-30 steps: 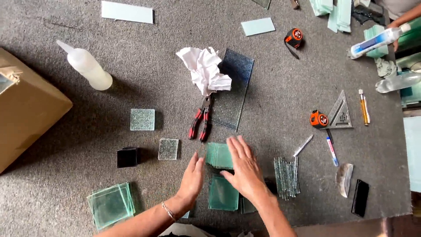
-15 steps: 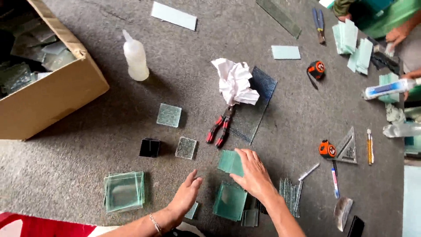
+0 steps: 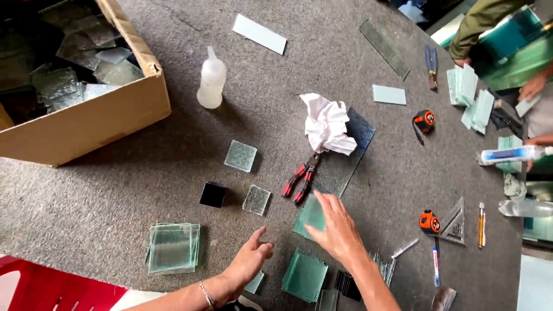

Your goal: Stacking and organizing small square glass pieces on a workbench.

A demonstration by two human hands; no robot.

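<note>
My right hand (image 3: 339,233) lies flat with spread fingers on a square green glass tile (image 3: 309,215) on the grey felt table. My left hand (image 3: 251,260) hovers open just left of it, holding nothing, near a small textured clear tile (image 3: 256,200). A stack of green tiles (image 3: 304,276) sits below and between my hands. Red-handled pliers (image 3: 300,178) lie just above the right hand, on the edge of a dark glass sheet (image 3: 345,155) that carries a crumpled white cloth (image 3: 328,131).
A cardboard box (image 3: 86,124) of glass scraps fills the top left. A squeeze bottle (image 3: 211,82), a black tile (image 3: 213,194), a stack of clear squares (image 3: 173,247), tape measures (image 3: 429,221), a set square (image 3: 457,216) and pens lie around. Another person's hands (image 3: 533,86) work at the far right.
The view has swung left, bringing the cardboard box in. My left hand has lifted off the tiles and moved left; my right hand stays on the green tile.
</note>
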